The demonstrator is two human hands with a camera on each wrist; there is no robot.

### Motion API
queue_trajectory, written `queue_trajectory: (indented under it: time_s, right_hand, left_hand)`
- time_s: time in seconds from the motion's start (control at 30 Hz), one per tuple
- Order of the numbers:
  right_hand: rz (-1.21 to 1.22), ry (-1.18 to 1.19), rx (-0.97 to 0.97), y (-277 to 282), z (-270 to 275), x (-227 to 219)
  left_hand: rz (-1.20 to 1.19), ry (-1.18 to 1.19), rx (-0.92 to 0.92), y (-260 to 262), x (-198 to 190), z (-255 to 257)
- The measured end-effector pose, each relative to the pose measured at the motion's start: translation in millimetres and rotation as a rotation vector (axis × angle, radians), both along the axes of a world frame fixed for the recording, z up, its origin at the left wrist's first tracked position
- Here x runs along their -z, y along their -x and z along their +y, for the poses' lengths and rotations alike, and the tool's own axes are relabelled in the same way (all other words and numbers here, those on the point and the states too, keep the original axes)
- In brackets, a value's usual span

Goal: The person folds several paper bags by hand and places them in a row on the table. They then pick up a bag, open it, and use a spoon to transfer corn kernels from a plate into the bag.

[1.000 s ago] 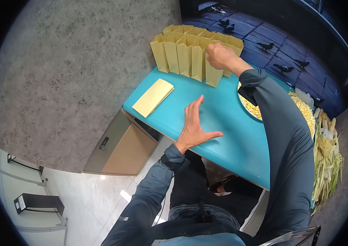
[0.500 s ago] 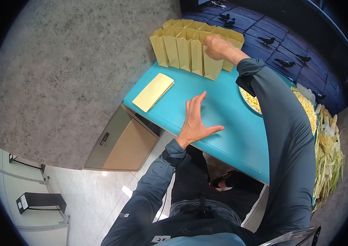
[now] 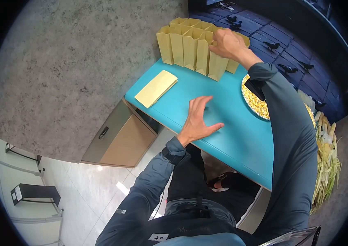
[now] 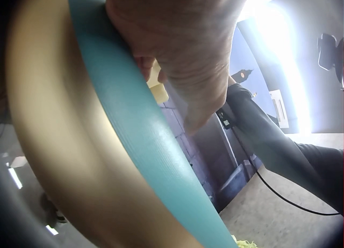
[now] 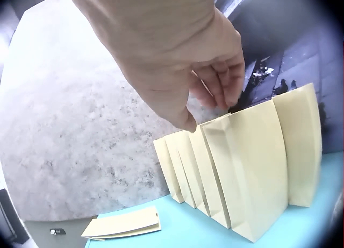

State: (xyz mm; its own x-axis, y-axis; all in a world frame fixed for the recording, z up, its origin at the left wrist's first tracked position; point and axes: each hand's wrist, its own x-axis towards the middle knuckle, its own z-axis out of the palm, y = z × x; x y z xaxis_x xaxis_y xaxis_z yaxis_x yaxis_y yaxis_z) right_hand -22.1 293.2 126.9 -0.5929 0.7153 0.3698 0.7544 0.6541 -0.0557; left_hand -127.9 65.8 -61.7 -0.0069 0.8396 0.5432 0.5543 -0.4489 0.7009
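Note:
My right hand point(image 3: 229, 43) is over the front right end of a cluster of upright, open-topped yellow paper bags point(image 3: 177, 51). In the right wrist view its thumb and bent fingers are spread apart right at the rim of the nearest bag point(image 5: 255, 167). My left hand point(image 3: 198, 121) hovers over the front of the blue-green table point(image 3: 239, 139), thumb spread away from the fingers, holding nothing. A flat stack of folded paper bags point(image 3: 156, 88) lies to its left. The left wrist view mostly shows the left palm point(image 4: 183, 49) by the table edge.
A round white-rimmed dish of corn kernels point(image 3: 256, 102) stands on the right, partly covered by my right sleeve point(image 3: 292, 151). More kernels and a bunch of corn husks point(image 3: 327, 164) lie beyond. A grey wall point(image 3: 79, 78) borders the left, and a pigeon picture point(image 3: 264, 37) stands behind the bags.
The head view has shifted slightly. My right hand stays by the same bag, its thumb and fingers now looking more parted at the rim. The left hand keeps its spread pose.

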Motion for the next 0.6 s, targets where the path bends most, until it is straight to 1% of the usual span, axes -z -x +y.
queue_trajectory:
  time_s: [0.03, 0.07, 0.1, 0.13, 0.17, 0.23, 0.3, 0.33, 0.37, 0.4, 0.43, 0.47, 0.5, 0.53, 0.6]
  right_hand:
    - [0.012, -0.055, -0.012, 1, -3, -1]
    - [0.005, -0.058, -0.025, 6, -7, 1]
    - [0.07, -0.247, -0.15, 13, -12, 7]
    - [0.138, -0.434, -0.277, 20, -21, 11]
    - [0.134, -0.436, -0.295, 29, -33, 18]
    - [0.012, 0.004, -0.21, 55, -64, 31]
    - [0.02, 0.345, -0.258, 81, -58, 62]
    - [0.017, 0.378, -0.27, 95, -46, 85]
    - [0.016, 0.41, -0.281, 110, -36, 106]
    - [0.032, 0.405, -0.286, 123, -31, 121]
    - [-0.033, 0.457, -0.245, 135, -30, 129]
    - [-0.1, 0.506, -0.203, 144, -25, 135]
    - [-0.093, 0.501, -0.203, 147, -26, 134]
    - [-0.076, 0.509, -0.171, 149, -31, 136]
    - [-0.064, 0.52, -0.143, 150, -36, 135]
  left_hand:
    - [-0.006, -0.002, -0.01, 2, 2, 1]
    - [0.021, -0.015, 0.038, 5, 5, 3]
    - [0.046, -0.027, 0.084, 7, 8, 3]
    - [0.038, -0.028, 0.069, 6, 11, 3]
    - [0.011, -0.075, 0.076, 4, 12, 5]
    - [-0.017, -0.124, 0.065, 5, 12, 4]
    - [-0.215, 0.035, 0.237, 11, 10, 0]
    - [-0.202, 0.034, 0.233, 15, 14, 0]
    - [-0.266, 0.044, 0.28, 21, 23, 0]
    - [-0.329, 0.055, 0.329, 25, 27, -1]
    - [-0.313, 0.055, 0.329, 27, 27, -3]
    - [-0.426, 0.044, 0.336, 27, 26, -2]
    - [-0.545, 0.031, 0.344, 27, 27, -1]
    - [-0.541, 0.028, 0.345, 29, 28, 1]
    - [-0.708, 0.02, 0.387, 32, 31, 3]
